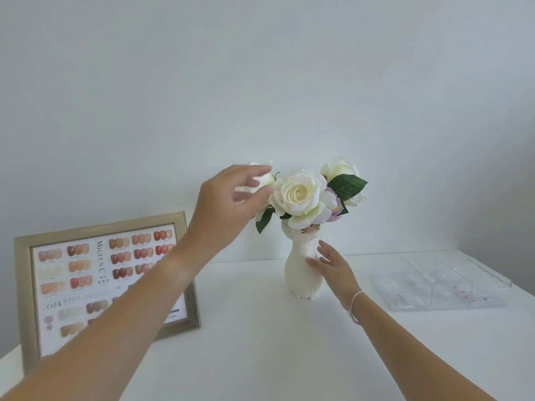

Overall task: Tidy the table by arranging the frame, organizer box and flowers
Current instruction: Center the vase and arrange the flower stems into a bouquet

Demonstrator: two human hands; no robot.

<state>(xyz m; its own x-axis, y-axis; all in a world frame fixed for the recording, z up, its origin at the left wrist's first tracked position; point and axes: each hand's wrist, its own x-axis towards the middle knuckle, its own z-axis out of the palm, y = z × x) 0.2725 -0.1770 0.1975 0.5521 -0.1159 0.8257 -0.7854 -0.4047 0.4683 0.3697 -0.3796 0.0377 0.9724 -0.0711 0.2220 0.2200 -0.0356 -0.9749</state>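
White roses [299,195] with green leaves and a lilac bloom stand in a cream vase [298,273] at the middle of the white table [260,328]. My left hand [228,204] is raised at the left side of the bouquet, its fingers apart and touching a small white bud. My right hand [330,263] rests with spread fingers against the right side of the vase, not closed around it. A beige picture frame [26,285] with a nail colour chart stands at the left, partly hidden by my left forearm. A clear organizer box [440,282] lies at the right.
A plain white wall rises right behind the table. The table's right edge runs just past the organizer box, and the frame stands close to the left front edge.
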